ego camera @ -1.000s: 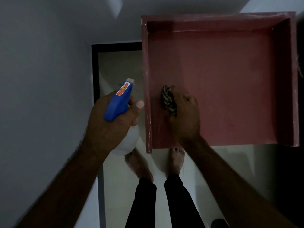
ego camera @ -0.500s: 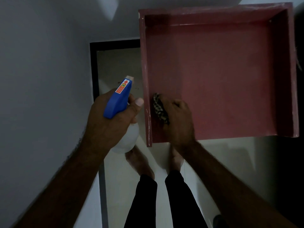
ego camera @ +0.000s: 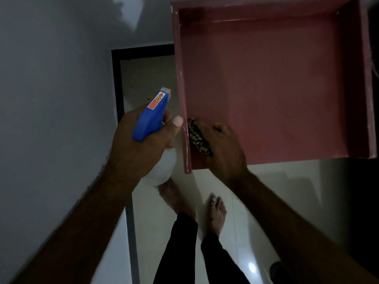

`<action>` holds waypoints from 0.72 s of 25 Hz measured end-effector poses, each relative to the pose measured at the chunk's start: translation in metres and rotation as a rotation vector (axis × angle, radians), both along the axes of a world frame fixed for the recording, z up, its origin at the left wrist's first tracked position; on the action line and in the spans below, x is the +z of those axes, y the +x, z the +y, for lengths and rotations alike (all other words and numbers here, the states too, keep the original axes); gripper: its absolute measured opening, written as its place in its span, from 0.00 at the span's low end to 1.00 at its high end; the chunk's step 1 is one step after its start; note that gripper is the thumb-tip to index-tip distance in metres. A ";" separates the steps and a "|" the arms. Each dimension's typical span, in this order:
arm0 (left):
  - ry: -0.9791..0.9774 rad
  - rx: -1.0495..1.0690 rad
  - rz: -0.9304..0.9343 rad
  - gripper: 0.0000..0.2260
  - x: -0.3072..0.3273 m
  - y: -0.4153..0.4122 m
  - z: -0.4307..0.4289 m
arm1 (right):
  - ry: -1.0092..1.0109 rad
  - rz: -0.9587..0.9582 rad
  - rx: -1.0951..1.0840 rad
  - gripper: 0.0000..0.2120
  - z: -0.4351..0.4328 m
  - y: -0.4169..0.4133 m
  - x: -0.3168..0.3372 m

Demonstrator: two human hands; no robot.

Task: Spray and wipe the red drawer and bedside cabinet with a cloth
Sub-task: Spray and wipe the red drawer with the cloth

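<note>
The red drawer (ego camera: 276, 83) is pulled out and fills the upper right; its inside is bare. My right hand (ego camera: 223, 148) presses a dark patterned cloth (ego camera: 198, 137) onto the drawer floor at the near left corner, against the left wall. My left hand (ego camera: 141, 142) grips a spray bottle (ego camera: 152, 117) with a blue head and white body, just left of the drawer's left wall, nozzle pointing up and away. The bedside cabinet itself is not clearly visible.
A grey wall (ego camera: 51, 89) runs along the left. Below the drawer is a pale tiled floor (ego camera: 276, 201) with a black-framed strip (ego camera: 115, 78) by the wall. The person's bare feet (ego camera: 216, 212) and dark trouser legs stand under the drawer's front edge.
My right hand has slid the cloth leftward and nearer, from the drawer floor into the near left corner. The left hand with the spray bottle has hardly moved.
</note>
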State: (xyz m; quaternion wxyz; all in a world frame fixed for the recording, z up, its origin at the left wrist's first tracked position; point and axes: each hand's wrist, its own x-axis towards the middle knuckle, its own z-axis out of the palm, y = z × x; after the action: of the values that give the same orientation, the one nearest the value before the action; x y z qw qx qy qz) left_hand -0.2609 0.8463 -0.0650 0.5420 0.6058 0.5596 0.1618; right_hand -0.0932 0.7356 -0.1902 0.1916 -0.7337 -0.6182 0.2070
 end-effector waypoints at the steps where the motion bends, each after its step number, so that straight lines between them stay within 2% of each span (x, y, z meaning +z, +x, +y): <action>1: 0.005 -0.002 0.000 0.14 0.000 0.000 -0.001 | -0.001 0.009 -0.054 0.39 -0.001 0.005 -0.001; 4: 0.001 0.012 -0.014 0.13 0.000 0.000 -0.008 | -0.065 0.072 -0.312 0.38 -0.004 0.005 -0.004; 5: 0.001 0.017 -0.011 0.13 0.000 0.000 -0.011 | -0.068 0.072 -0.296 0.36 -0.004 -0.001 -0.003; 8: 0.014 0.032 0.005 0.15 0.001 -0.002 -0.020 | -0.010 0.041 -0.038 0.35 -0.007 -0.014 0.000; 9: 0.016 0.036 0.005 0.15 0.001 -0.002 -0.023 | 0.009 0.030 -0.013 0.35 -0.008 -0.011 0.000; 13: 0.002 0.059 -0.001 0.16 0.002 -0.007 -0.033 | -0.040 0.062 -0.290 0.34 -0.012 0.007 -0.004; 14: 0.001 0.066 0.000 0.16 0.002 -0.007 -0.035 | -0.046 0.063 -0.300 0.35 -0.013 0.003 -0.004; 18: -0.007 0.081 0.010 0.16 0.003 -0.006 -0.041 | 0.045 0.046 -0.029 0.39 -0.019 -0.017 0.000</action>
State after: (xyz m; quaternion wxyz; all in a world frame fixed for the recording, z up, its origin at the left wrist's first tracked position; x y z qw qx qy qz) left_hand -0.2674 0.8049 -0.0617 0.5341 0.5815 0.5870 0.1788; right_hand -0.1097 0.7165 -0.1907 0.2253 -0.7331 -0.6074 0.2069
